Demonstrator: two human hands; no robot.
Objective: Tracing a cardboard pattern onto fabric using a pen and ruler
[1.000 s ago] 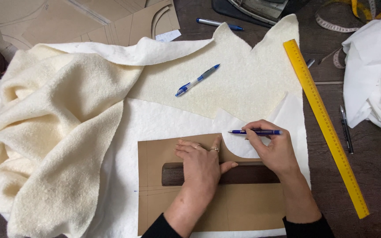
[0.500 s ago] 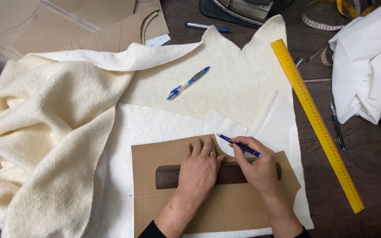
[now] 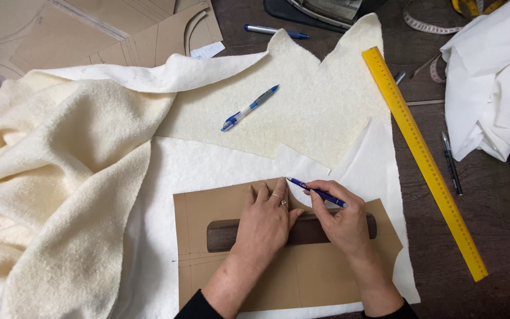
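My left hand point(image 3: 267, 221) lies flat, fingers spread, on a brown cardboard pattern point(image 3: 208, 212) with a slot-shaped cutout, pressing it onto white fabric point(image 3: 208, 165). My right hand point(image 3: 340, 218) grips a blue pen point(image 3: 317, 192) whose tip touches the pattern's upper edge next to my left fingertips. The pattern's lower part is partly hidden by my forearms.
A cream fleece piece point(image 3: 308, 106) with a second blue pen point(image 3: 249, 108) lies beyond. Bunched cream fleece point(image 3: 60, 177) fills the left. A yellow ruler point(image 3: 423, 156) runs diagonally at right, beside a dark pen point(image 3: 451, 162) and white cloth point(image 3: 491, 77). More cardboard patterns point(image 3: 90, 29) lie top left.
My right hand has moved left along the pattern's upper edge, bringing the pen tip close to my left fingers. My left hand stays pressed on the cardboard.
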